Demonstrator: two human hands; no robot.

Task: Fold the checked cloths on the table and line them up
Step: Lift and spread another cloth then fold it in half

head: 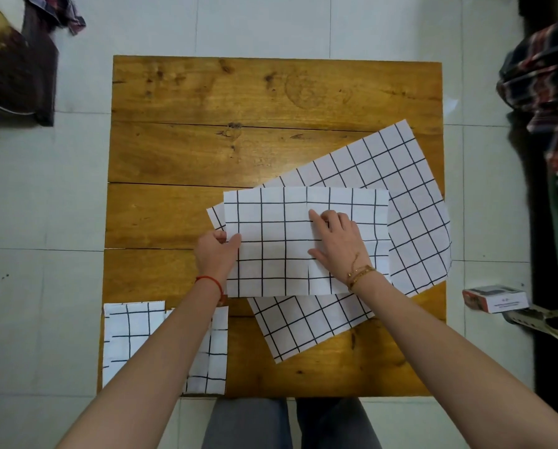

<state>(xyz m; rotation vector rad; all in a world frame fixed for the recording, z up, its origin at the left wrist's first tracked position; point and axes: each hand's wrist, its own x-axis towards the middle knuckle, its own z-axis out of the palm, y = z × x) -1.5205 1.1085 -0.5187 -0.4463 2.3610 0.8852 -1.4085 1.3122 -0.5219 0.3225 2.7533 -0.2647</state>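
— Two checked cloths at the near-left corner of the wooden table [206, 92] look finished: one folded cloth [128, 335] sits beside another folded cloth [214, 351], both partly under the left forearm. Which step is this?

— Mid-fold, by the look of it. A half-folded cloth [271, 254] lies square to the person at the table's middle, on top of a still-open cloth [400, 196] that is spread at an angle toward the right edge.

— And the hands?

— The left hand [216, 251] pinches the half-folded cloth's left edge, thumb on top and fingers curled at or under the edge. The right hand [339, 241] lies flat on the cloth, fingers extended and pressing near its centre line, grasping nothing.

— What does the next move call for?

— Likely carrying the left edge over to the right while the flat hand holds the crease, keeping the grid lines matched. The risk is dragging the open cloth underneath.

— Any containers in play?

— None on the table. A small box [494, 298] sits on the tiled floor to the right; its contents cannot be seen. Plaid fabric [543, 79] hangs at the right edge.
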